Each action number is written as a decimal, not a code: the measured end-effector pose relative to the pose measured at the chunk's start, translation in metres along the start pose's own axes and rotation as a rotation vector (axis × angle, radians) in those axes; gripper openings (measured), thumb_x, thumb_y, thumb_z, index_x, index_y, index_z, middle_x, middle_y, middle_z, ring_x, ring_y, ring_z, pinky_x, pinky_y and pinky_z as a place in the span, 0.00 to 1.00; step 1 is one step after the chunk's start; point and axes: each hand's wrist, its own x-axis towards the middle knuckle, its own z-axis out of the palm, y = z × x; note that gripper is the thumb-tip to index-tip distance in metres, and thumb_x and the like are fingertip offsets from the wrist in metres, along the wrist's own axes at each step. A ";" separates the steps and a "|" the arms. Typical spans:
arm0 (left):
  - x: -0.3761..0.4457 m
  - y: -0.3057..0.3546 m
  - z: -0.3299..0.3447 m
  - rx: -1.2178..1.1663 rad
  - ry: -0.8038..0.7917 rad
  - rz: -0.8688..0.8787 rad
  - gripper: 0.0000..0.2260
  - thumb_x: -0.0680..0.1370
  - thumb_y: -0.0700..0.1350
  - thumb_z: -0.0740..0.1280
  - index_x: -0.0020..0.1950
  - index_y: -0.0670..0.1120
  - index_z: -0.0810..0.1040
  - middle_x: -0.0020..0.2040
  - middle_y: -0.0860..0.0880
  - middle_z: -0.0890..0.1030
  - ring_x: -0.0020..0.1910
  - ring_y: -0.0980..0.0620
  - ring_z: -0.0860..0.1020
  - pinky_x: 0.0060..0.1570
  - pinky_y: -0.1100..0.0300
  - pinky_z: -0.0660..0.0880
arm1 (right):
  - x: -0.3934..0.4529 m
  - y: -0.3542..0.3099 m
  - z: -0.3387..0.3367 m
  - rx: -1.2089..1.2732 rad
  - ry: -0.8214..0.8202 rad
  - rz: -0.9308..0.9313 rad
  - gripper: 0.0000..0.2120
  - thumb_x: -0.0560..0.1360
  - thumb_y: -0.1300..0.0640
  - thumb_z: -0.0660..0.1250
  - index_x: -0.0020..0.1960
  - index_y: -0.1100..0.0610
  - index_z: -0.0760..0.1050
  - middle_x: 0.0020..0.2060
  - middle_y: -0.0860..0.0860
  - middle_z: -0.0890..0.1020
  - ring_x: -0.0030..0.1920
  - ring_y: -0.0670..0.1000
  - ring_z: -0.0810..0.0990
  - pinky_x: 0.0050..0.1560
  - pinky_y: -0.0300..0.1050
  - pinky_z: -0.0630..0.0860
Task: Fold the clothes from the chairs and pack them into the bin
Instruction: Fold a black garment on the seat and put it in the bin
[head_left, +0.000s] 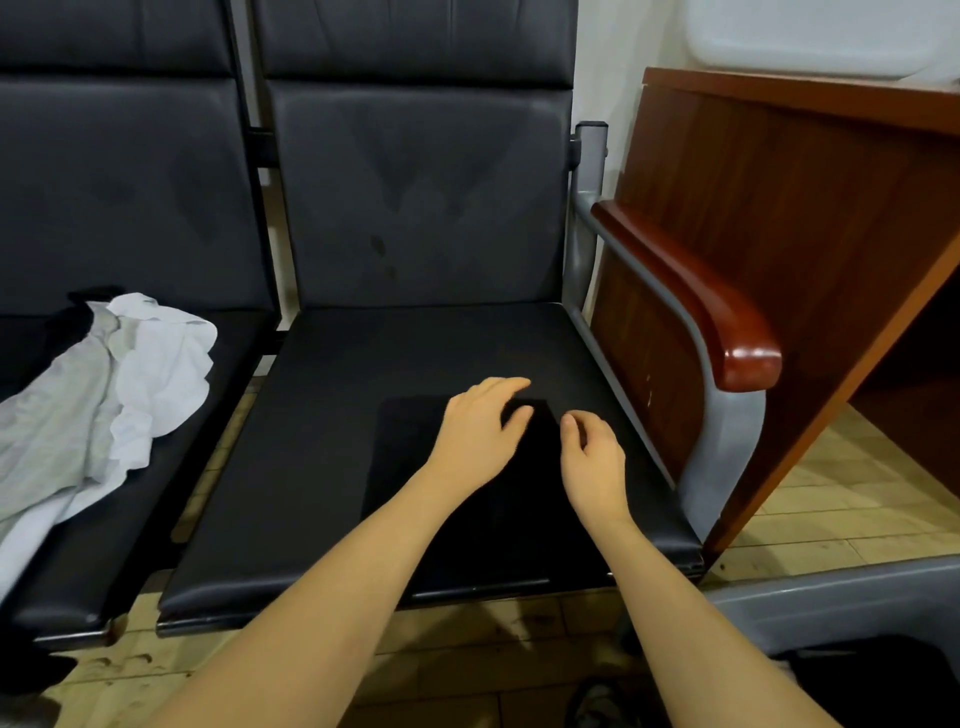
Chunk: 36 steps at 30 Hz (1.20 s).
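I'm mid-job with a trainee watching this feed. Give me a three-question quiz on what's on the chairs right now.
1. True or false: the black folded garment lies on the seat of the right chair.
2. Which hand rests flat on that garment: A) left hand, B) right hand, C) neither?
3. Fill in: the pale crumpled shirt lies on the ____ chair.

Key:
1. True.
2. A. The left lies flat with straight fingers; the right hovers with fingers loosely curled, and whether it pinches cloth cannot be told.
3. Left.

Both hands, left hand (480, 423) and right hand (592, 457), apparently press a folded black garment (415, 457).
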 end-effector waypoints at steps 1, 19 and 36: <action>-0.006 -0.009 -0.004 0.002 0.048 -0.020 0.15 0.79 0.44 0.64 0.66 0.46 0.74 0.61 0.49 0.78 0.61 0.51 0.74 0.63 0.53 0.69 | 0.001 0.000 0.002 -0.053 0.001 -0.010 0.15 0.81 0.51 0.57 0.63 0.55 0.73 0.56 0.51 0.76 0.55 0.47 0.74 0.57 0.42 0.70; -0.040 -0.082 -0.022 0.513 -0.198 -0.092 0.25 0.81 0.55 0.50 0.77 0.49 0.55 0.78 0.45 0.50 0.77 0.44 0.48 0.73 0.50 0.47 | 0.026 -0.019 0.039 -0.667 -0.177 -0.182 0.20 0.82 0.48 0.51 0.72 0.53 0.66 0.70 0.50 0.69 0.71 0.51 0.64 0.69 0.50 0.55; -0.032 -0.089 -0.010 0.564 -0.264 -0.090 0.24 0.82 0.57 0.47 0.77 0.52 0.51 0.78 0.51 0.50 0.77 0.47 0.47 0.74 0.52 0.46 | 0.043 -0.012 0.045 -0.650 0.241 -0.182 0.06 0.78 0.58 0.63 0.53 0.57 0.76 0.53 0.55 0.76 0.53 0.56 0.72 0.53 0.49 0.65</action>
